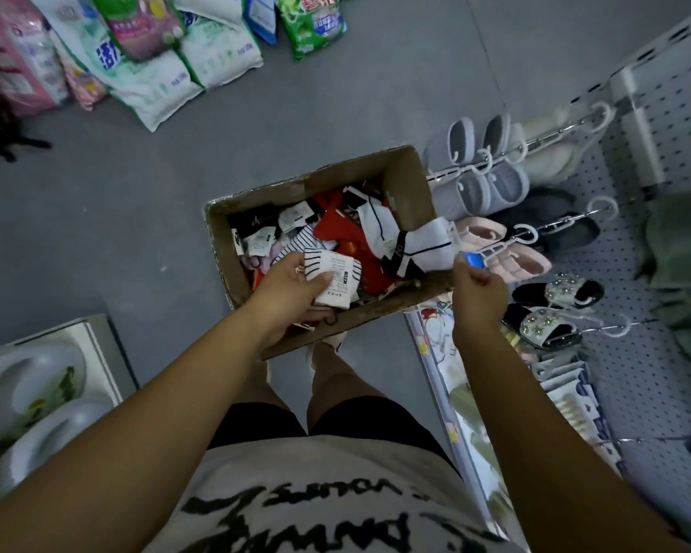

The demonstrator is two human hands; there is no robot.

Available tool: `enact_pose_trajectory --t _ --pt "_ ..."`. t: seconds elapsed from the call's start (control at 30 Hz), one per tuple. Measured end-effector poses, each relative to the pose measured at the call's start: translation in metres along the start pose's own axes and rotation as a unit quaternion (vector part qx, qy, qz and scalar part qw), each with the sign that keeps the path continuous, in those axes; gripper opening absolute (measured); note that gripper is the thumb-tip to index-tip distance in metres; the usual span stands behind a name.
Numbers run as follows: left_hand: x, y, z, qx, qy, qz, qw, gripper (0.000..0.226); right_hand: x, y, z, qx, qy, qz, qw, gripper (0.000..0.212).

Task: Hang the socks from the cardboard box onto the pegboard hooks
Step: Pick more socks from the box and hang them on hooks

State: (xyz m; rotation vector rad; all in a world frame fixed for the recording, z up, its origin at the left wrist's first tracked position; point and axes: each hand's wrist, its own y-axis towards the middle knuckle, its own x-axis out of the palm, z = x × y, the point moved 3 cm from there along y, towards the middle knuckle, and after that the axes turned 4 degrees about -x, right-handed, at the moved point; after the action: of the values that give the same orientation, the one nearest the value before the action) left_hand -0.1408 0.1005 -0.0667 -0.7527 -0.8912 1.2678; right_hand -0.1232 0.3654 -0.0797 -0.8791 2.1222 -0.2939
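An open cardboard box (pixel 405 181) sits on the grey floor in front of me, filled with several sock packs in red, white, black and stripes. My left hand (pixel 292 287) reaches into the box and grips a striped white sock pack (pixel 334 279) with a paper label. My right hand (pixel 477 291) is at the box's right rim, pinching a small blue item (pixel 472 260) on a white sock with black lines (pixel 427 243) that drapes over that rim. The white pegboard (pixel 635 273) stands to the right.
Slippers and sandals (pixel 551 309) hang on pegboard hooks (pixel 567 225) at the right. Detergent bags (pixel 176 53) lie on the floor at the top left. White plastic basins (pixel 29 397) sit at the lower left. A low shelf edge (pixel 435 361) runs beside my right leg.
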Motion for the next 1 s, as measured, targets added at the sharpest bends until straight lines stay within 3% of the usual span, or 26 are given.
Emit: enact_pose_trajectory --t 0.13,0.23,0.27,0.4,0.57,0.67,1.0 --pt "0.007 -0.002 0.004 -0.001 0.014 -0.006 1.000 0.034 0.001 0.033 -0.001 0.093 -0.027 -0.075 0.992 0.055" --pt "0.014 -0.003 0.003 -0.013 0.013 -0.004 1.000 0.047 0.011 0.049 -0.004 0.156 0.028 -0.140 0.977 0.074" --pt "0.016 -0.004 0.004 -0.014 0.013 0.001 1.000 0.050 0.016 0.057 -0.002 0.145 0.048 -0.145 0.978 0.080" --pt "0.023 -0.010 0.014 0.011 0.029 0.031 0.999 0.048 0.018 0.070 -0.005 0.042 0.097 -0.112 0.988 0.048" --pt "0.029 -0.020 0.029 0.060 0.078 0.072 0.993 0.029 -0.001 0.035 -0.029 -0.044 0.166 -0.109 0.979 0.030" --pt "0.035 -0.028 0.041 0.094 0.110 0.073 0.987 0.029 -0.018 0.010 -0.042 -0.092 0.176 -0.114 0.973 0.022" --pt "0.044 -0.087 0.083 0.208 0.168 0.022 0.963 0.014 -0.072 -0.079 -0.066 -0.180 0.230 -0.111 0.950 0.023"
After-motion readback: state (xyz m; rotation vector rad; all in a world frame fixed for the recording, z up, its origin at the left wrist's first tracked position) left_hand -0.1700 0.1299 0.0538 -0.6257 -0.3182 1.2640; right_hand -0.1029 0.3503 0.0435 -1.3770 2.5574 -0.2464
